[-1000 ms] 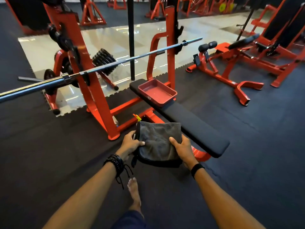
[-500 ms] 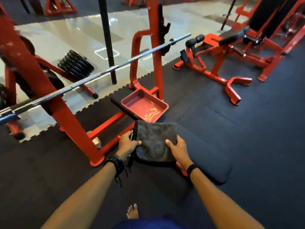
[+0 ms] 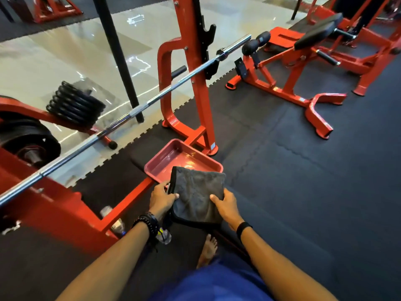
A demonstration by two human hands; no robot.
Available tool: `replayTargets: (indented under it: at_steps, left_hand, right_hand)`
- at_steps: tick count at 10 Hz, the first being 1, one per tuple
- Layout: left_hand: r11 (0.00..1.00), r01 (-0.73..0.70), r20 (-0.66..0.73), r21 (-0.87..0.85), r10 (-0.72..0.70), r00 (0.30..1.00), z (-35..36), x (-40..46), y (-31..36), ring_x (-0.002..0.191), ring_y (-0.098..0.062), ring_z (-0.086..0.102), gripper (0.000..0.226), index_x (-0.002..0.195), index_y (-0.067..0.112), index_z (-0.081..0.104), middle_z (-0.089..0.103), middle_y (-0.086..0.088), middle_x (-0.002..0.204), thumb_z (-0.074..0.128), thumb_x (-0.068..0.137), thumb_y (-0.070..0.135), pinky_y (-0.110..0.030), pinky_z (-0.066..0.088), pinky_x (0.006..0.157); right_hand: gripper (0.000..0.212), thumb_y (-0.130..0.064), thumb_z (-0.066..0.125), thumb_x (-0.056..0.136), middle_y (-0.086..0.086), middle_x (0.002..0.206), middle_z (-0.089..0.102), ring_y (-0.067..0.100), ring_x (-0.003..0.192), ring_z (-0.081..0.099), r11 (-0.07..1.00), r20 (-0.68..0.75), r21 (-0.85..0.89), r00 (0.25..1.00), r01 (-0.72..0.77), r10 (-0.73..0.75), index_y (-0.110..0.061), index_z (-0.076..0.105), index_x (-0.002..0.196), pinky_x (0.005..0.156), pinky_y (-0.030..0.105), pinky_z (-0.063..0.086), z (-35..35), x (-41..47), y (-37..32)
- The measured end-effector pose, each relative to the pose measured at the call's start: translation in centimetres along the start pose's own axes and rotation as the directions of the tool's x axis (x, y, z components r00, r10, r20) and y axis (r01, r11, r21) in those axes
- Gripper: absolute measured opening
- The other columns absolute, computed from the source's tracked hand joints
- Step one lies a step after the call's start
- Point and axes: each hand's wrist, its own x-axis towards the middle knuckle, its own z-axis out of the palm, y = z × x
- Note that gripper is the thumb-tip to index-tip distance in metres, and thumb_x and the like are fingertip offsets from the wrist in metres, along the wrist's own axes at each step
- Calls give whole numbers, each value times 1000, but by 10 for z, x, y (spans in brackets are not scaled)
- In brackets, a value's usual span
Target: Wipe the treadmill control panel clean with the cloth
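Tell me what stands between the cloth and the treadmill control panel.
Cannot say: no treadmill or control panel shows in this view. Both hands, left hand and right hand, hold the grey cloth over the near edge of the red tray on the bench.

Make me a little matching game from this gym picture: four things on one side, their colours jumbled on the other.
Things:
1. cloth
2. tray
3. barbell bar
4. weight plates

Colours:
A. silver
B. black
C. grey
D. pinkish red

Pairs: 1-C, 2-D, 3-A, 4-B. The left hand and right hand both grip the cloth.
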Motion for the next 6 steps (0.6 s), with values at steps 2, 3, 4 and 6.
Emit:
replayTargets:
  at_steps: [2, 3, 4, 6]
  left_hand:
    - [996, -2, -2, 91, 2, 1000, 1, 70, 57, 107, -19, 65, 54, 125, 14, 67, 69, 1, 116, 80, 74, 3, -33, 51, 93]
    - [996, 12, 1, 93, -13, 1000, 3, 92, 63, 114, -24, 65, 58, 129, 9, 64, 70, -7, 123, 80, 74, 2, -37, 52, 99]
    - [991, 11, 26, 136, -15, 1000, 4, 124, 74, 117, -28, 64, 56, 130, 6, 63, 69, -12, 124, 78, 76, -2, -35, 50, 101]
    - [976, 18, 124, 215, -45, 991, 2, 155, 96, 135, -31, 51, 71, 149, 7, 42, 52, -14, 147, 73, 85, 9, -33, 41, 110]
  right_hand:
    - [39, -19, 65, 95, 5, 128, 66, 22, 117, 63, 995, 34, -2, 995, -95, 95, -11, 58, 133, 102, 45, 52, 4, 74, -18]
    - [42, -22, 65, 95, 5, 130, 65, 23, 118, 62, 992, 31, -1, 991, -127, 127, -12, 57, 135, 102, 46, 52, 6, 91, -22]
    - [45, -23, 65, 94, 4, 129, 65, 23, 118, 62, 986, 29, 1, 986, -167, 167, -14, 56, 137, 103, 46, 51, 10, 117, -36]
    - [58, -27, 64, 92, 11, 134, 60, 32, 126, 56, 952, -36, -85, 955, -295, 293, -9, 44, 143, 106, 45, 47, 19, 146, -47]
